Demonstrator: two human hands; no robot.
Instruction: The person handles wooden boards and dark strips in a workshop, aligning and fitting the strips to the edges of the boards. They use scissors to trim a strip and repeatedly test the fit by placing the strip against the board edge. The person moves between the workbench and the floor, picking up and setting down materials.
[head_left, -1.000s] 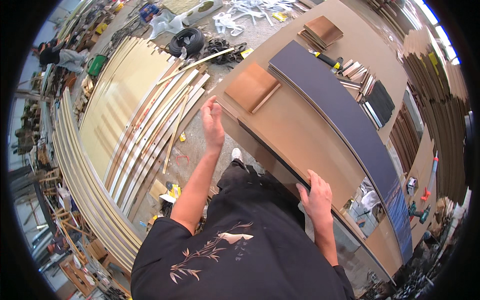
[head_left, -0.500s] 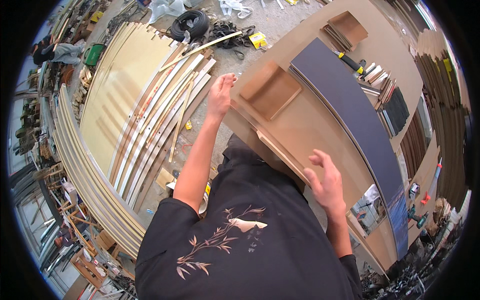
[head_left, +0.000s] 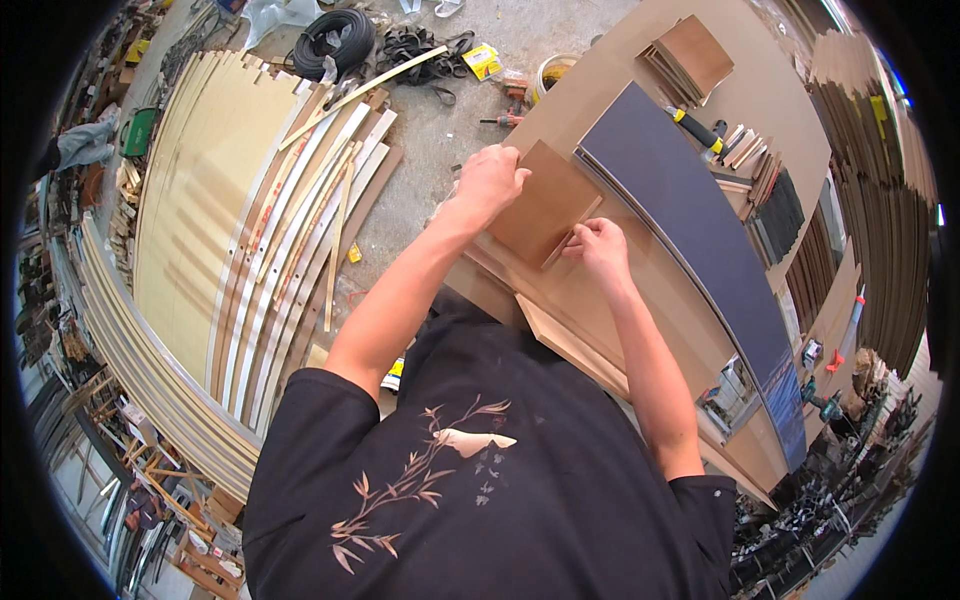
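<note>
Right hand: the person's right hand (head_left: 599, 247) is pinching the near right edge of a rectangular brown board (head_left: 546, 203), thumb and fingertips drawn together.
Left hand: the left hand (head_left: 490, 180) is bending its fingers at the board's left side, the thumb pointing toward it; whether it is gripping cannot be told.
Brown board: it is lying flat between both hands, near the far left edge of the worktop.
Bucket: a round, pale-rimmed bucket (head_left: 541, 83) is standing on the floor just past the worktop; its contents are showing too little to name.
Worktop: a broad, smooth brown surface (head_left: 665, 325) is carrying a long, curved, dark blue-grey panel (head_left: 680, 225), a small stack of brown boards (head_left: 695, 58), a black-and-yellow-handled tool (head_left: 697, 131) and dark rectangular pieces (head_left: 778, 222).
Floor: grey concrete (head_left: 425, 150) is bearing cream-coloured sheets (head_left: 205, 205), a coil of black hose (head_left: 333, 45) and a yellow packet (head_left: 483, 62).
Room: tall stacks of brown sheets (head_left: 882, 230) are standing at the right; another person's grey-trousered legs (head_left: 87, 144) are showing at the far left.
</note>
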